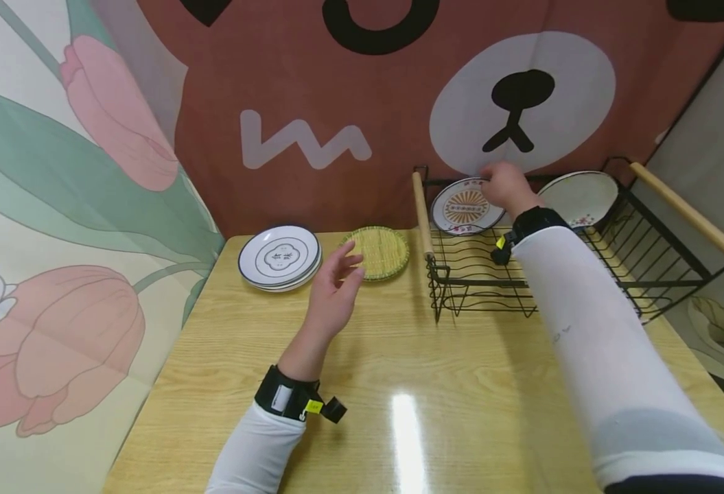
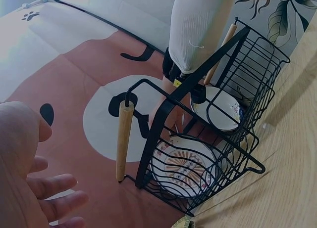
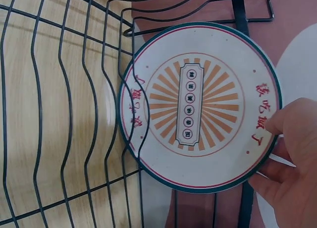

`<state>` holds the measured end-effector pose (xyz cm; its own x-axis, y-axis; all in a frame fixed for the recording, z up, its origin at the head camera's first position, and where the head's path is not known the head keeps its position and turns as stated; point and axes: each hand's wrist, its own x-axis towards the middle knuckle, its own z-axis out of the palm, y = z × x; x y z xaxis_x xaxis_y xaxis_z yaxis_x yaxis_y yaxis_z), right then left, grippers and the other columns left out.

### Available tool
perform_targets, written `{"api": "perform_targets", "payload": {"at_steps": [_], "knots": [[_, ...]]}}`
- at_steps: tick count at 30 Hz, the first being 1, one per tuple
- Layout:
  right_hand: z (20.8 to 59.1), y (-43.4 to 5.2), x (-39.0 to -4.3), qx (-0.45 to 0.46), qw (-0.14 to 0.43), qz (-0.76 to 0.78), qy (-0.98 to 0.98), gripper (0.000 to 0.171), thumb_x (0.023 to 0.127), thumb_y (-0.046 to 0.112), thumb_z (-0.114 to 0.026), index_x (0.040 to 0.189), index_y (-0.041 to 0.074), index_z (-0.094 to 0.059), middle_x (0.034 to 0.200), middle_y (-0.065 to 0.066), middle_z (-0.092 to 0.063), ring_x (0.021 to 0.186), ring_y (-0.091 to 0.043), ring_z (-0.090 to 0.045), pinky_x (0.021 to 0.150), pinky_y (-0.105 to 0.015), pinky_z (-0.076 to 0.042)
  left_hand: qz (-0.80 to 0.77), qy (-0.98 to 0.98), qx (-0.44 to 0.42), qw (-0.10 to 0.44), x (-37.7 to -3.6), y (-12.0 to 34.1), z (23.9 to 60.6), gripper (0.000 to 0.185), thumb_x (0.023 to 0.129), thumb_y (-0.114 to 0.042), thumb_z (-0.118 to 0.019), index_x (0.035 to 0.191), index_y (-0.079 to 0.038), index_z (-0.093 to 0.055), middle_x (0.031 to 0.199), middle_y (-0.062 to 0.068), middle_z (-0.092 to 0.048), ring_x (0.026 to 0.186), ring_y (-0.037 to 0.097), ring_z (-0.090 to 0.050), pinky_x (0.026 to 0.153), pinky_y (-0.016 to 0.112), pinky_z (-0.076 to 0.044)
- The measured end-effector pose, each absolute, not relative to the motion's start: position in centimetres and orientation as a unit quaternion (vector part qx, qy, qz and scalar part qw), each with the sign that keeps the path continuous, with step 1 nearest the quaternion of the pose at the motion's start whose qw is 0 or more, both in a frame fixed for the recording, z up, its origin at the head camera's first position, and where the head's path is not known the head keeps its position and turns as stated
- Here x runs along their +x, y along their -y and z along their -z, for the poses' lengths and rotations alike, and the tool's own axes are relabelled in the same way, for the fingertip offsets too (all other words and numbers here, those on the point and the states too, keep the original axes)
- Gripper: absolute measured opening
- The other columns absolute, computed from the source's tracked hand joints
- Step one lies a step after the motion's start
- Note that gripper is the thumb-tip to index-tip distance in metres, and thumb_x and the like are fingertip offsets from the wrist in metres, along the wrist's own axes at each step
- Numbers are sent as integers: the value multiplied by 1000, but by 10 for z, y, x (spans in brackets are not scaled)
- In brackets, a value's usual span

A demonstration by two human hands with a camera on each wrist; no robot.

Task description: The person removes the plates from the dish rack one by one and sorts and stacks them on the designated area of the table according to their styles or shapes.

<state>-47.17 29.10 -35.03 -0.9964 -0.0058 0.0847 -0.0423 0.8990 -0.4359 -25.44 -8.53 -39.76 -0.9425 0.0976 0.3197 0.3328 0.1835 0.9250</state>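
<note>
A white plate with an orange sunburst [image 3: 163, 163] stands on edge in the black wire dish rack [image 1: 479, 283]. My right hand [image 1: 510, 186] pinches this plate's upper rim, thumb on the patterned face and fingers behind, as the right wrist view shows. My left hand [image 1: 335, 291] is over the table with its fingers loosely spread and holds nothing. Nearest to it are a round woven yellow-green mat [image 1: 381, 254] and a stack of white plates with dark blue rims [image 1: 280, 256]. Another white dish [image 1: 578, 195] leans in the rack's right part, partly behind my right arm.
The rack has wooden handles, the left one [image 1: 422, 214] beside the sunburst plate and the right one [image 1: 683, 207] at the far side. Behind the wooden table [image 1: 362, 370] hangs a brown bear-print cloth [image 1: 300, 82]. A flower-print cloth [image 1: 77, 226] borders the left.
</note>
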Motion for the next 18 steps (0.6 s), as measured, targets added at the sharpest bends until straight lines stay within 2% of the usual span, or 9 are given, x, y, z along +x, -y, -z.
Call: {"api": "perform_targets", "payload": {"at_steps": [5,11,18], "knots": [[358,-292,-470,21,23,-201,979,40,99,7,-42,132,-9,-60,131,-31,-59,119,-43,-54,109,-61,-43,624,762,-143,96,-256,86,400,48,102,-22,-60,150,-22,-52,136,10,-67,123,27,-65,95,41,-51],[356,-294,-467,36,28,-193,980,37,96,5,-43,121,-10,-66,124,-32,-63,110,-43,-57,103,-61,-46,626,761,-141,94,-256,88,398,48,101,-24,-60,149,-25,-52,136,8,-67,123,26,-65,95,40,-51],[353,-293,-463,39,18,-199,979,37,98,5,-44,122,-11,-67,125,-32,-63,114,-43,-57,106,-61,-45,629,759,-138,97,-255,89,396,47,101,-23,-59,148,-24,-53,134,7,-68,122,25,-66,94,38,-51]]}}
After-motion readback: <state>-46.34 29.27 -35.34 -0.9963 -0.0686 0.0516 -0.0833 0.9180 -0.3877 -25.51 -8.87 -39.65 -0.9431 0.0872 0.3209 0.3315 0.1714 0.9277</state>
